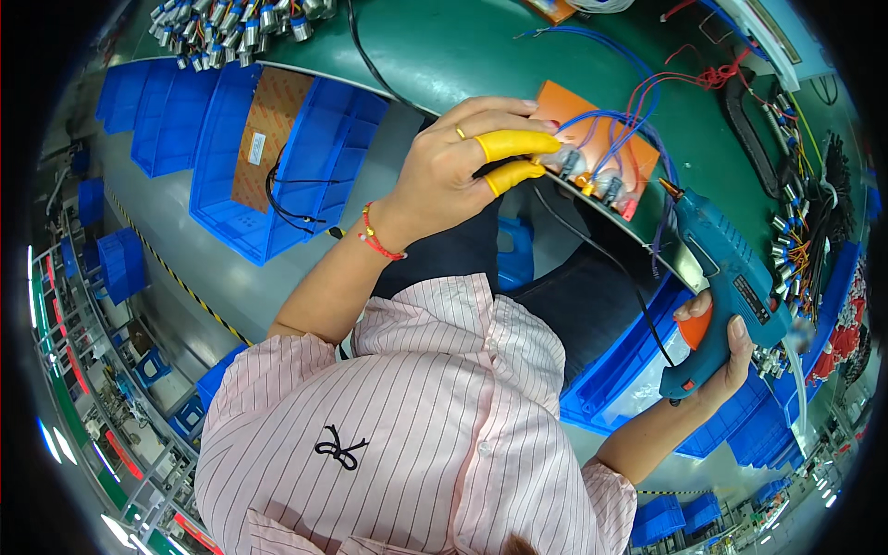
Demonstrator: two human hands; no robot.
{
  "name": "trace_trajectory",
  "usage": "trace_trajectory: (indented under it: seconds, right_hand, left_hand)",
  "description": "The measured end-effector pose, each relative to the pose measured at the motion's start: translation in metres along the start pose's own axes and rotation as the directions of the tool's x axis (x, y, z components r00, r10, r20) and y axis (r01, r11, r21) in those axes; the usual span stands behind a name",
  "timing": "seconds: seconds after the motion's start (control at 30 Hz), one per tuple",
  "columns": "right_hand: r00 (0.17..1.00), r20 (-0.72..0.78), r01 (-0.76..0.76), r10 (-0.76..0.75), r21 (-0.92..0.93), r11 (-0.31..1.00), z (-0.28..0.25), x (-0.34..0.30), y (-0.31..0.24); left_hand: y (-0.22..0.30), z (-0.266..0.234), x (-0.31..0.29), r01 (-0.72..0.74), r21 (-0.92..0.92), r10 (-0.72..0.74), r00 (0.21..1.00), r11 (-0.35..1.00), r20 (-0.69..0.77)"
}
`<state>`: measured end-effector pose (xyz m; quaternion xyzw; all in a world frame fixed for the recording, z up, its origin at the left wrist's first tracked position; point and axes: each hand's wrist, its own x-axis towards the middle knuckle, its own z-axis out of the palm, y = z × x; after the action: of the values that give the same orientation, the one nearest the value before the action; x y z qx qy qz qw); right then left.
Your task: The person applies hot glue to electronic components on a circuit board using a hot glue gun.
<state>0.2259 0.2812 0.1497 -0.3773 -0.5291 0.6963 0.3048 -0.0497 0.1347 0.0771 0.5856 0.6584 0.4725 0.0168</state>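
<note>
My left hand (444, 166) reaches to the near edge of an orange board (553, 100) on the green table. Yellow finger cots cover its thumb and index finger, which pinch together beside the board's small parts; what lies between the tips is too small to make out. Whitish lumps, dark cylindrical components (571, 165) and small yellow parts sit along that edge. Blue wires (606, 116) and red wires loop over the board. In my right hand (735, 361) is a teal hot glue gun (726, 250) with an orange trigger. Its nozzle points toward the board's right corner, apart from it.
Piled metal cylinders with wires (245, 28) cover the table's far left. At the right are a black curved strip (747, 134) and more wired cylinders (784, 245). Blue bins (217, 176) stand left below the table edge. A black cable (365, 60) crosses the tabletop.
</note>
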Motion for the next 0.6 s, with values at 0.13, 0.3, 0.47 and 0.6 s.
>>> trace_trajectory:
  seconds: [0.13,0.3,0.47,0.6]
  right_hand:
    - [1.0,-0.009,-0.018,0.021,0.288,0.957,-0.031,0.007,0.005]
    - [1.0,-0.001,0.002,-0.001,0.42,0.908,-0.049,0.022,0.011]
    - [0.993,0.072,-0.12,0.098,0.464,0.878,-0.053,0.033,0.005]
    - [0.992,-0.004,-0.117,0.127,0.36,0.926,-0.055,0.038,0.007]
  left_hand:
    - [0.006,-0.009,0.009,0.048,-0.004,-0.048,0.995,0.999,0.085]
    - [0.006,-0.014,0.016,0.116,0.016,-0.117,0.99,0.993,0.077]
    - [0.01,-0.016,0.019,0.152,0.041,-0.155,0.983,0.988,0.095]
    - [0.013,-0.019,0.018,0.144,0.055,-0.149,0.982,0.988,0.117]
